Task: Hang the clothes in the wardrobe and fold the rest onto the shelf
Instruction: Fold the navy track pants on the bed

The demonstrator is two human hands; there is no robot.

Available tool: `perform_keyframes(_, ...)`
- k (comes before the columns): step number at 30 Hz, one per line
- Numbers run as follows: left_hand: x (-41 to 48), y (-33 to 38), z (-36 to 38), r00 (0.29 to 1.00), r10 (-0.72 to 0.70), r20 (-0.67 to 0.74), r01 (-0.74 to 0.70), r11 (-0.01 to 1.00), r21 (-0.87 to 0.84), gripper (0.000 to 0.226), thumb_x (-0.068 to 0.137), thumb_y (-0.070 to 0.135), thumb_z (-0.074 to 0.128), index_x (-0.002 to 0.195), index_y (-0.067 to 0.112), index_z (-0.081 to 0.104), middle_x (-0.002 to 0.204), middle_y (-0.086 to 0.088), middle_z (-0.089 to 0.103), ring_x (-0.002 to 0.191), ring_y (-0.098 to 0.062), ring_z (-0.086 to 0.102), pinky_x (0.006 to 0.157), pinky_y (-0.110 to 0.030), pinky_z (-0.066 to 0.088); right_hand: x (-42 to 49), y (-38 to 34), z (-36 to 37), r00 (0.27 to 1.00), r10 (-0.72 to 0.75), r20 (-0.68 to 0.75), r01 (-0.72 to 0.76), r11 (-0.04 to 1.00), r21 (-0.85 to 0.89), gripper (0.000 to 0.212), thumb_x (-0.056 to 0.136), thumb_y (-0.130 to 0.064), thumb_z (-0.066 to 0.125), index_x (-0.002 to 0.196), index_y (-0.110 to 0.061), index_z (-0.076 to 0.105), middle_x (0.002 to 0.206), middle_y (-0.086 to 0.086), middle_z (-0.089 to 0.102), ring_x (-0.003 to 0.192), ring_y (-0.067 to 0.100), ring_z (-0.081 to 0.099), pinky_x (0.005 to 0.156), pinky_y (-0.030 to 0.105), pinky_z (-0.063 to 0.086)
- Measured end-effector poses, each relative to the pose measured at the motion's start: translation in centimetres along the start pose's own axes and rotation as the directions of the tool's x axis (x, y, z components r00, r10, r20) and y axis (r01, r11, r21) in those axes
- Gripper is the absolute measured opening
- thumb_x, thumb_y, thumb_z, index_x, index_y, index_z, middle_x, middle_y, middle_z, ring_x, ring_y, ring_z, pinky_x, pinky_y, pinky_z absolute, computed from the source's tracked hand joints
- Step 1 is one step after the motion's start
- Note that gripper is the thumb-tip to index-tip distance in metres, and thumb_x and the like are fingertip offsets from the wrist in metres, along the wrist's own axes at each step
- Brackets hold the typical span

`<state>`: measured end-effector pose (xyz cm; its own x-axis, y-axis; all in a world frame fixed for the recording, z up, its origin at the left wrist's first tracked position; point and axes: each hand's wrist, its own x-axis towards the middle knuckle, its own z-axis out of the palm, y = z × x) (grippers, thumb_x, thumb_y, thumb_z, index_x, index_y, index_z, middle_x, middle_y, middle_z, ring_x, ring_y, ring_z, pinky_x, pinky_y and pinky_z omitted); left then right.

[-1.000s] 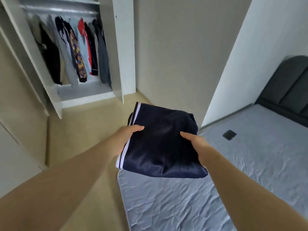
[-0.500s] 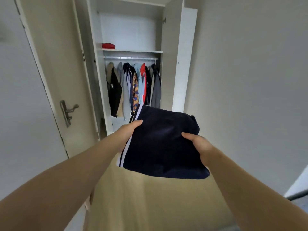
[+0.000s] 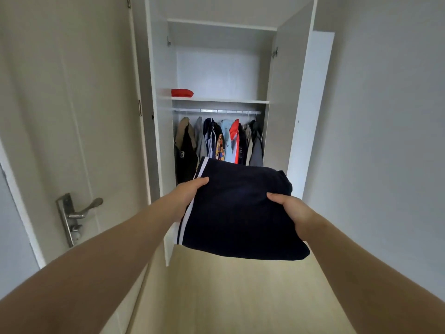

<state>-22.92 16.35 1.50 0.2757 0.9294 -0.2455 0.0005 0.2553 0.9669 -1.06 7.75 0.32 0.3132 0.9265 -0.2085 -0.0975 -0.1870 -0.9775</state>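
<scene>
Roughly level garment (image 3: 238,208), long axis toward wardrobe (image 3: 216,68).

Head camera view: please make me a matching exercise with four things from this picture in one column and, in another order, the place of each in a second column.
Things
1. folded navy garment
2. red folded cloth
3. hanging clothes
4. door handle

Places
A. on the rail under the shelf
B. held between the left hand and the right hand
C. on the door at the left of the wardrobe
D. at the left end of the shelf

Pairs: 1-B, 2-D, 3-A, 4-C
</scene>
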Motion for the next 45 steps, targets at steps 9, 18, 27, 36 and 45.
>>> perform_keyframes(9,17.6,6.4,-2.3,0.999,0.009,-0.044,-0.008,1.0,0.008,0.046,0.087,0.041,0.059,0.124,0.013,0.055,0.102,-0.011,0.065,0.087,-0.027,0.062,0.064,-0.034,0.047,19.0,-5.4,3.5,0.998,-0.035,0.054,0.034,0.999,0.013,0.038,0.085,-0.028,0.064,0.118,-0.011,0.054,0.102,0.012,0.066,0.093,0.031,0.061,0.081,0.041,0.047)
perform_keyframes(18,37.2,15.8,-6.6,0.996,0.089,-0.024,-0.089,0.996,0.025,0.037,0.089,0.039,0.058,0.114,0.012,0.06,0.098,-0.011,0.067,0.085,-0.026,0.064,0.063,-0.033,0.048,39.0,-12.1,9.2,0.994,-0.094,0.053,0.088,0.991,0.104,0.036,0.082,-0.025,0.068,0.113,-0.008,0.062,0.096,0.014,0.071,0.085,0.031,0.067,0.062,0.035,0.052)
perform_keyframes(27,53.4,23.9,-7.8,0.988,0.149,-0.033,-0.146,0.987,0.062,0.046,0.09,0.038,0.057,0.129,0.014,0.051,0.105,-0.011,0.064,0.084,-0.024,0.063,0.059,-0.032,0.048,55.4,-19.5,12.4,0.99,-0.129,0.059,0.12,0.982,0.144,0.035,0.084,-0.024,0.066,0.115,-0.008,0.062,0.098,0.015,0.071,0.082,0.029,0.068,0.06,0.033,0.052)
perform_keyframes(36,68.1,32.4,-7.6,0.948,0.304,-0.096,-0.297,0.952,0.078,0.025,0.089,0.038,0.057,0.098,0.015,0.064,0.075,-0.003,0.072,0.065,-0.018,0.069,0.049,-0.024,0.05,72.0,-27.6,13.2,0.953,-0.257,0.161,0.231,0.959,0.165,0.02,0.086,-0.024,0.064,0.1,-0.01,0.065,0.083,0.01,0.074,0.074,0.025,0.07,0.055,0.03,0.053)
perform_keyframes(45,79.8,43.4,-6.1,0.894,0.423,-0.149,-0.417,0.906,0.073,0.024,0.093,0.034,0.053,0.085,0.014,0.062,0.056,-0.002,0.069,0.045,-0.015,0.066,0.033,-0.022,0.046,86.9,-39.5,13.7,0.903,-0.361,0.234,0.347,0.932,0.099,0.019,0.084,-0.029,0.064,0.094,-0.012,0.066,0.072,0.005,0.074,0.061,0.02,0.071,0.05,0.027,0.054)
